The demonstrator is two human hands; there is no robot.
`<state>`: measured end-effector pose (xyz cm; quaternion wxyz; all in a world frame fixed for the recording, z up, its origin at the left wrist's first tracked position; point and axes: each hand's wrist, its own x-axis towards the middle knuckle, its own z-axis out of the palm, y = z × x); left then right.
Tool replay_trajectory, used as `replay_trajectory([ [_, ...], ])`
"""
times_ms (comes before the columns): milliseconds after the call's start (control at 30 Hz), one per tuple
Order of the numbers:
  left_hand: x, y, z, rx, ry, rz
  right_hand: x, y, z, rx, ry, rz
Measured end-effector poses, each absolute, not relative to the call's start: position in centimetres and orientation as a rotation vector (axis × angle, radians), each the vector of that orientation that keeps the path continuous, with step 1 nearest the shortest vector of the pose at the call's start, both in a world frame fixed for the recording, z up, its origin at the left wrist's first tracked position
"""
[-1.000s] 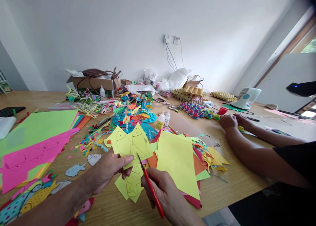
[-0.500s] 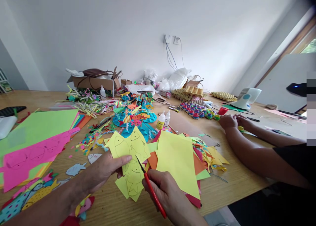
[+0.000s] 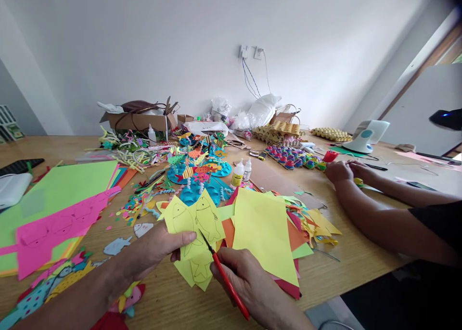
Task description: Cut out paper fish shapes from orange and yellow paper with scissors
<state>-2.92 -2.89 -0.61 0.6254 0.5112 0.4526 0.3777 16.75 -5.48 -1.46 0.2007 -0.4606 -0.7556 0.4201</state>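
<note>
Pale wall [image 3: 144, 41] is rising behind a wooden table [image 3: 173, 313] that is carrying scattered craft materials. The left hand [image 3: 164, 247] is pinching the yellow drawn paper [image 3: 191, 224], its thumb pressing on top. The right hand [image 3: 243, 272] is clenching the red scissors [image 3: 230, 287] by the handles, and the dark blades are lying across the yellow drawn paper, pointing up and left. Fish outlines are showing on that paper, which is being held low over the table, between the blue fish display [image 3: 205, 195] and the person. It is now covering more of the loose yellow drawing [image 3: 200, 272] beneath than in the previous frame. Both grips are remaining the same. A plain yellow sheet [image 3: 263, 234] is lying to the right; two glue bottles [image 3: 237, 174] are standing beyond. Pink drawn paper [image 3: 61, 229] is resting at left, with coloured fish cutouts [image 3: 31, 296] lying nearer. The view is shifting slightly, so most tabletop items are appearing further right. A co-worker's hands [image 3: 339, 171] are staying together on the table at far right.
</note>
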Motion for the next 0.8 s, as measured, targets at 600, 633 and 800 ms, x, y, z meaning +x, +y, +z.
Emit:
replay_trajectory([
  [600,-3.69,-2.55,-1.01,1.208,1.091,0.757,16.81,-5.41,-1.76,-1.266,-2.138,1.195],
  [633,-3.64,-2.58,-1.03,1.203,1.080,0.752,16.82,-5.45,-1.80,-1.265,-2.135,1.195],
  [800,-3.33,-2.68,-1.05,1.178,1.085,0.741,17.07,-5.59,-1.92,-1.269,-2.168,1.125],
])
